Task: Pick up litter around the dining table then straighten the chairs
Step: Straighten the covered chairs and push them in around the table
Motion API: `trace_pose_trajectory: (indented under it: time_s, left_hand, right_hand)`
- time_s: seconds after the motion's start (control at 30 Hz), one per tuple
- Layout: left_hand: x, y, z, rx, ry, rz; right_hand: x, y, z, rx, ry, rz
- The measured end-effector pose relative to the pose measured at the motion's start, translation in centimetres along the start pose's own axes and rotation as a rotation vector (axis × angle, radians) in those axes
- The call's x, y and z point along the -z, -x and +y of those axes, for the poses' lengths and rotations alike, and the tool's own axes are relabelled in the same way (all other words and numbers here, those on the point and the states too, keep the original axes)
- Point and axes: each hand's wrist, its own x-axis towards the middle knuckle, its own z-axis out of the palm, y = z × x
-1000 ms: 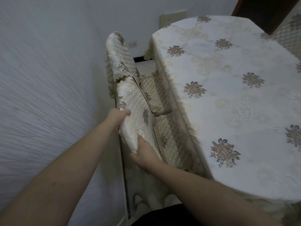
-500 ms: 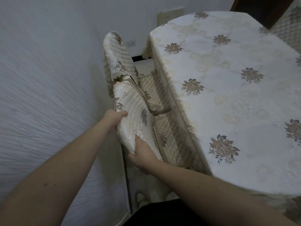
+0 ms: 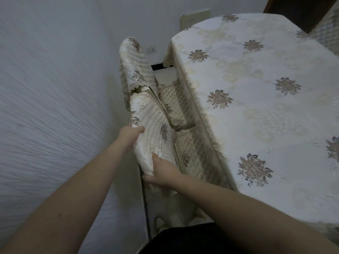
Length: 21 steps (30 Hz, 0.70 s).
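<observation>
Both hands grip the back of the near chair (image 3: 152, 132): the left hand (image 3: 129, 134) curls its fingers round the back's left edge, and the right hand (image 3: 161, 171) clasps the lower right edge, thumb on the quilted cover. The chair stands in a narrow gap between the wall (image 3: 51, 107) on the left and the worktop (image 3: 266, 107) on the right, its seat tucked under the overhang of the cloth. A second chair (image 3: 134, 65) stands just beyond it, back close to the wall, its lace hem nearly touching the near chair's top. Both backs wear cream quilted covers with grey-brown embroidered flowers; the worktop's cloth carries matching flower motifs.
</observation>
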Motion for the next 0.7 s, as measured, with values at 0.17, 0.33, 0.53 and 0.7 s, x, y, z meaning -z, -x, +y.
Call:
trace_pose_trajectory:
  time_s: [0.17,0.33,0.53,0.7]
  left_hand:
    - [-0.4,3.0,-0.6,-0.231,-0.208,0.107]
    - [-1.8,6.7,-4.0,-0.381,-0.533,0.115]
    - [-5.0,9.4,-3.4,-0.618,-0.937,0.121]
    - [-7.1,10.4,-2.8,-0.797,-0.957,0.008]
  right_hand:
    - [5.8,1.5,1.8,-0.029,-0.074,-0.228]
    - [11.6,4.9,7.9,-0.132,0.017,-0.07]
    - [15.6,9.1,14.2,-0.198,0.134,0.124]
    - [14.6,9.8,15.9,-0.122,0.303,0.424]
